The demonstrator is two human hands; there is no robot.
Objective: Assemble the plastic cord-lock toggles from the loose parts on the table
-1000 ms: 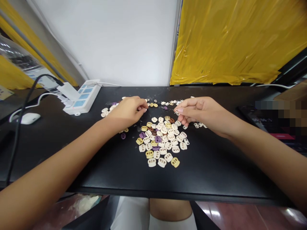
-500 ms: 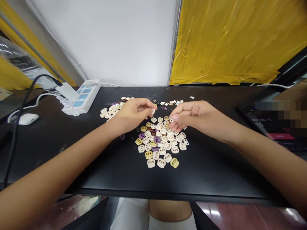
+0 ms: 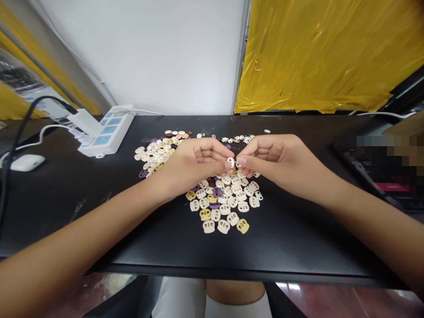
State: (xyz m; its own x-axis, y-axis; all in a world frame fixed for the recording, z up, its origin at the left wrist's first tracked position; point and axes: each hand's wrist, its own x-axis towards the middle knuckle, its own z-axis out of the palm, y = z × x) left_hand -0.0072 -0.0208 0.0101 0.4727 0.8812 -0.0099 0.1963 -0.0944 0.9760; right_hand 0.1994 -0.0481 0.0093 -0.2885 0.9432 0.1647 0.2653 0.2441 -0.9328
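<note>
Between thumb and fingers, my left hand (image 3: 195,165) pinches a cream two-hole cord lock piece (image 3: 231,161). My right hand (image 3: 276,159) is closed on a small white cord lock part (image 3: 238,163), held right against the first one. Both hands meet just above a pile of cord locks (image 3: 224,209), mostly cream with some yellow, purple and brown ones. Behind my left hand lies a second pile of cord locks (image 3: 154,153), partly hidden by it. Small white parts (image 3: 228,140) are scattered beyond the fingertips.
At the back left of the black table (image 3: 149,238) lies a white power strip (image 3: 107,134) with plugs and cables. A white earbud case (image 3: 28,162) and a plastic bottle (image 3: 36,95) are farther left. A phone (image 3: 374,176) rests at the right.
My hands have come together; the left moved right until its cord lock piece met the small part in my right hand. More of the left pile now shows.
</note>
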